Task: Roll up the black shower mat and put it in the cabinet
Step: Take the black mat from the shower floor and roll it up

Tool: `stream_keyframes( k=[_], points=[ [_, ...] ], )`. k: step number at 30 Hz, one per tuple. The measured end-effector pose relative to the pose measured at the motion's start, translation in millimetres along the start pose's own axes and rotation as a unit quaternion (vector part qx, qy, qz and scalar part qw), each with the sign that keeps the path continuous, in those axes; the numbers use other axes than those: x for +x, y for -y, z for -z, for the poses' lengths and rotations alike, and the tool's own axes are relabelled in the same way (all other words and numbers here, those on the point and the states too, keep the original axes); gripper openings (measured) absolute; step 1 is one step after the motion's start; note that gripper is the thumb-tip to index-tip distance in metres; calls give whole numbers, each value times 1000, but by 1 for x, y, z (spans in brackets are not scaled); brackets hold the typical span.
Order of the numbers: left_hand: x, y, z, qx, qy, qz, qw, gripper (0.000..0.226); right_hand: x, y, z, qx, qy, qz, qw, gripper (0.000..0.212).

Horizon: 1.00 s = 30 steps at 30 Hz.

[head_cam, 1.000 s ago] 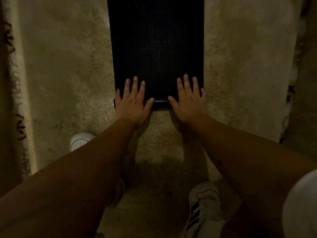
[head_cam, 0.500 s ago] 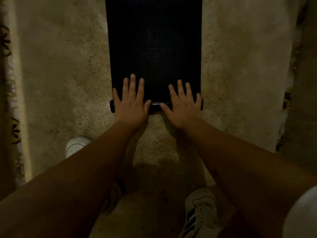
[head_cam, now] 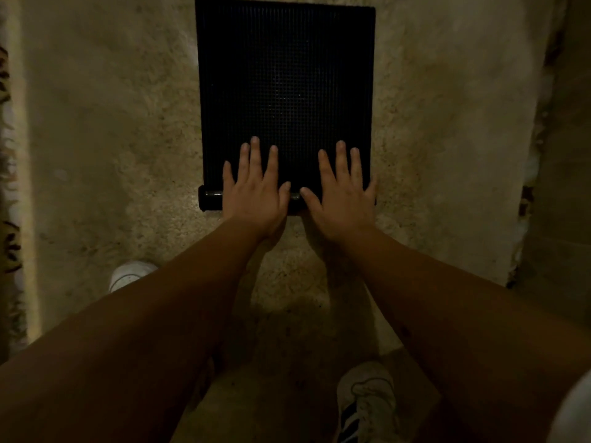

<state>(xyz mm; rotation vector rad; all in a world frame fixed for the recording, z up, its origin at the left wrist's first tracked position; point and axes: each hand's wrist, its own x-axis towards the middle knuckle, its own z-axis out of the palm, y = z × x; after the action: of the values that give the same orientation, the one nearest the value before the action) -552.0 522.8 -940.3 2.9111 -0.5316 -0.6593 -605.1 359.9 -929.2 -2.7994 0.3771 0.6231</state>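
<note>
The black shower mat (head_cam: 284, 75) lies flat on the speckled floor ahead of me, its grid texture facing up. Its near edge is curled into a thin roll (head_cam: 209, 196) that shows at the left end and between my thumbs. My left hand (head_cam: 256, 190) presses flat on the roll's left half, fingers spread over the mat. My right hand (head_cam: 343, 193) presses flat on the right half in the same way. No cabinet is in view.
My two white shoes stand on the floor, one at the left (head_cam: 131, 274) and one near the bottom (head_cam: 367, 401). A patterned strip (head_cam: 9, 187) runs along the left edge. A darker wall or step (head_cam: 563, 155) borders the right.
The roll at the mat's near edge has grown thicker and moved away from me. Both hands have slid forward with it, and the mat's far edge has come into view.
</note>
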Motion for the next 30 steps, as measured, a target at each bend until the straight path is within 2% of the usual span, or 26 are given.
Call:
stream_keyframes(
  k=[6,12,18,20,22,27,30],
  points=[
    [2,-1,2,-4,-4,5,1000,70,8,4,-6,-28,-25,-20,999,74],
    [0,-5,-7,31,-96,-33,994,65,18,3,-4,-35,-22,-22,999,76],
    [16,-8,2,-6,-42,5,999,68,21,4,8,-28,3,-17,999,74],
    [25,-8,6,-15,-34,5,999,70,17,1,15,-8,-21,8,1000,74],
    [34,-5,8,-11,-39,8,999,72,13,0,14,-16,-42,32,998,72],
    [45,-5,11,0,-39,6,999,75,32,2,10,-67,-37,13,997,68],
    [47,-4,19,-6,-78,-8,997,75,40,2,13,-65,-36,12,997,69]
  ],
)
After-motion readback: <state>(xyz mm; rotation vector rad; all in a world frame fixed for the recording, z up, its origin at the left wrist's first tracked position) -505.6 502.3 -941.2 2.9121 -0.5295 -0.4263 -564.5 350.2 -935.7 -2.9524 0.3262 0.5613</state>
